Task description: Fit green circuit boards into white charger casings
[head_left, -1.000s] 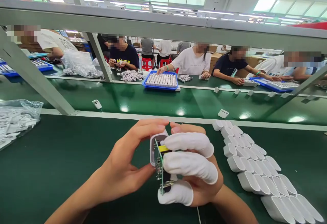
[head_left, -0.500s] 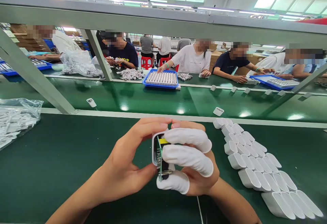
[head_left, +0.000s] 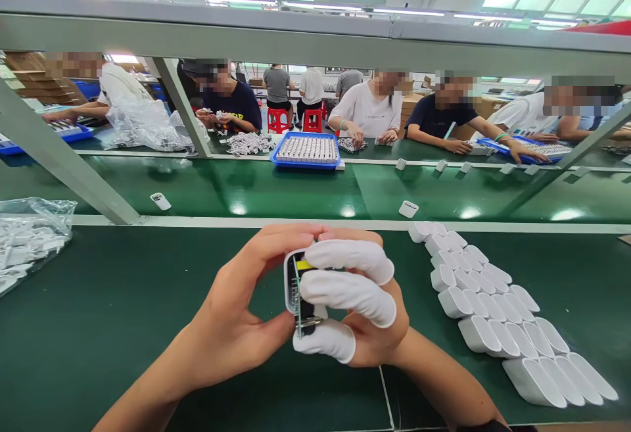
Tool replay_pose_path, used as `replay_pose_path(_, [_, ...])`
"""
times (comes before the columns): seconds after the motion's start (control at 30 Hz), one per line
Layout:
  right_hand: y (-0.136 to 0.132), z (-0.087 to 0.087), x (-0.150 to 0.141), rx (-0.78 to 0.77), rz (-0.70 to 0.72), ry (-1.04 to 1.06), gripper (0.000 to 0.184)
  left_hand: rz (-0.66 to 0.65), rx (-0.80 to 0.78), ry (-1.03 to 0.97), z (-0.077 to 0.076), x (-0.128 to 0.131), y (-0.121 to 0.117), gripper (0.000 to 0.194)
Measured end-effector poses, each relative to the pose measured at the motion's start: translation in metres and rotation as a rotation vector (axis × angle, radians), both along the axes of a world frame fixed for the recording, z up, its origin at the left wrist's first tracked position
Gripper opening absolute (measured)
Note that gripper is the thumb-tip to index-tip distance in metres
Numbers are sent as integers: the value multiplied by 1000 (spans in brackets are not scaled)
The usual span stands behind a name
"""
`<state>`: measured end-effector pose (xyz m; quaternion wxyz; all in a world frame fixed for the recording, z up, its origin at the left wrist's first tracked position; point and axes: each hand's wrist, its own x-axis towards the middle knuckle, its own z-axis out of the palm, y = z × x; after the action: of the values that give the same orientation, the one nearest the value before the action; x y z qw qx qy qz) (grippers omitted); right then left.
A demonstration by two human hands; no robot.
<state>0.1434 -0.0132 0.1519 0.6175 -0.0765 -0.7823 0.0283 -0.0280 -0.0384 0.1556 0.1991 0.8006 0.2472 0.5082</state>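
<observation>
Over the dark green table top my left hand grips a small white charger shell between thumb and fingers. My right hand, with white finger cots on thumb and two fingers, holds a green circuit board that sits most of the way inside the shell. A yellow part shows at the board's top. Both hands touch at the fingertips above the shell.
Two rows of white shells lie to the right. A clear bag of white parts sits far left. Single white pieces ride the green conveyor. Beyond a grey frame post, several people work around a blue tray.
The circuit board has slid further into the white shell, with less of it sticking out below. Both hands have drifted slightly left and up; pieces on the conveyor moved left.
</observation>
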Motion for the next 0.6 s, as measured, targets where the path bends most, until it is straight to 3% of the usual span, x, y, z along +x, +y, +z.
replay_pose_path(0.2, [13,-10,-4,-50,26,37,21,33,-14,31,-5,-1,14,65])
replay_pose_path(0.33, [18,-14,-4,-193,54,4,24,76,9,3,-10,-1,25,60])
replay_pose_path(0.5, [14,-15,-2,-650,266,99,51,163,96,43,-14,1,35,58])
replay_pose_path(0.6, [10,-10,-1,-1001,420,145,54,222,290,75,-12,4,39,52])
